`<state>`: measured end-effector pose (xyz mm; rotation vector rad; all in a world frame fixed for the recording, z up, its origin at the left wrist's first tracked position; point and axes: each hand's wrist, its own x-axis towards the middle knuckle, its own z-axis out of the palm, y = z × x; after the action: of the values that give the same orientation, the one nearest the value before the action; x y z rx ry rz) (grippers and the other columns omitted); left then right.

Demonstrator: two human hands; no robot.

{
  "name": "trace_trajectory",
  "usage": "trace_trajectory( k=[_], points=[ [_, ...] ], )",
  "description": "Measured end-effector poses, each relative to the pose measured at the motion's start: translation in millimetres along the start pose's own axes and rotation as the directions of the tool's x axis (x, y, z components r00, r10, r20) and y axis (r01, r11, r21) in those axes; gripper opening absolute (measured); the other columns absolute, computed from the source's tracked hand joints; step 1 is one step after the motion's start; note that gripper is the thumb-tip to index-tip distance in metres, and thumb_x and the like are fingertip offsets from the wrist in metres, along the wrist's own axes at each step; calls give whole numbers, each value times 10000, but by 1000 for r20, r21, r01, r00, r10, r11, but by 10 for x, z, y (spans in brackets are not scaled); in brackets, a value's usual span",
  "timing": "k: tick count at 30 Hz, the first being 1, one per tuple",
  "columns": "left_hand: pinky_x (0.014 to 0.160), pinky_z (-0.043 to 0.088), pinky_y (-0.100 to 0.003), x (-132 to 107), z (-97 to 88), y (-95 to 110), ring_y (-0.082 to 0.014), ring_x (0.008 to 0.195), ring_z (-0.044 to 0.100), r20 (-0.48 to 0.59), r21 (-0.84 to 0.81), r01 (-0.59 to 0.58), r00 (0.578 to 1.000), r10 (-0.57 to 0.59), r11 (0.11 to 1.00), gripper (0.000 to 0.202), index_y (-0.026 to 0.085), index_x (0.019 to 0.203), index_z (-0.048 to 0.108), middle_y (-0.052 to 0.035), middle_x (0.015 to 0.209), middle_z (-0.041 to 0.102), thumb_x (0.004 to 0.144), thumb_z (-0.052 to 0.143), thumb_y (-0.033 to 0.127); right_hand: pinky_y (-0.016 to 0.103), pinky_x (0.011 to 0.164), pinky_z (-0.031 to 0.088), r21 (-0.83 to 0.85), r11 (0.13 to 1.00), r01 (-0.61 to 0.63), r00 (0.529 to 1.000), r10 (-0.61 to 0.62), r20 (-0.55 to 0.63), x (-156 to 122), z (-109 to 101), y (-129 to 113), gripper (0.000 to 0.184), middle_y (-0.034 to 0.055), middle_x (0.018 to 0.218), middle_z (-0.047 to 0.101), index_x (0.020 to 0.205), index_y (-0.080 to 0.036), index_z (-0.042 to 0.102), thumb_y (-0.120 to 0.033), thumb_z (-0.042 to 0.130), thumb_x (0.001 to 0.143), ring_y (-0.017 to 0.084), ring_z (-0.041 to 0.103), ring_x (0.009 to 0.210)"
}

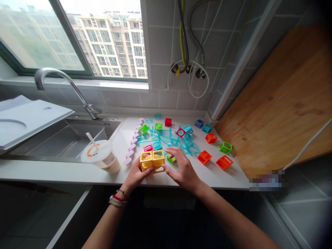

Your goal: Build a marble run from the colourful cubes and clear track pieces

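Two yellow open cubes [152, 160] stand joined side by side near the front edge of the white counter [77, 173]. My left hand [136, 174] grips them from the left and below. My right hand [181, 167] holds them from the right, its fingers curled over a green cube [170, 159] that is half hidden under the hand. A pink cube [148, 148] and a light blue cube [157, 145] sit right behind the yellow pair.
Loose cubes lie across the counter: orange ones [224, 162], green ones [226, 147], red [168, 122] and blue [199, 123]. Clear blue track pieces [178, 140] tangle mid-counter. A lilac strip [132, 143], a lidded drink cup [102, 157], a sink [62, 140], a faucet [64, 83] and a wooden board [280, 103] surround them.
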<state>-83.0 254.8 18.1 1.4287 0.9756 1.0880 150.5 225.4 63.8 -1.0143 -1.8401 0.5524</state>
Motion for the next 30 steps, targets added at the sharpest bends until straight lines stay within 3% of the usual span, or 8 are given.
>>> trace_trajectory(
  k=[2,4,15,24,30],
  points=[
    [954,601,-467,-16,3,-2,-367,1119,730,21,-5,9,1000,-9,1000,661,123,1274,617,-200,1246,744,741,872,418,429,897,607,113,990,-87,996,89,-11,-117,104,112,650,108,1391,588,1463,-303,504,-312,761,866,270,649,1111],
    [937,608,-468,-34,2,-13,-372,1109,735,43,3,28,999,-29,1000,665,130,1265,617,-200,1236,749,727,880,421,422,889,605,179,976,-126,992,126,10,-217,212,205,702,108,1388,607,1497,-304,478,-342,774,862,266,653,1103],
    [853,624,-372,-126,19,-26,-302,1002,757,133,149,-2,991,-18,989,520,150,1183,593,-145,1127,765,761,828,345,383,846,609,328,932,-153,983,177,-44,-469,408,429,608,118,1299,685,1422,-260,591,-387,792,863,269,682,1103],
    [846,632,-391,-143,32,-75,-311,978,761,119,206,18,992,-43,978,571,148,1171,608,-135,1100,777,704,871,344,365,782,645,367,912,-183,974,218,-55,-505,429,428,607,140,1299,694,1381,-231,637,-417,817,832,263,721,1014],
    [880,634,-409,-143,43,-41,-322,1017,765,149,166,43,986,-68,985,516,143,1170,637,-154,1139,780,738,862,314,352,731,653,405,888,-218,964,259,-50,-506,450,470,656,130,1278,711,1359,-231,661,-459,854,775,216,719,872]
  ],
)
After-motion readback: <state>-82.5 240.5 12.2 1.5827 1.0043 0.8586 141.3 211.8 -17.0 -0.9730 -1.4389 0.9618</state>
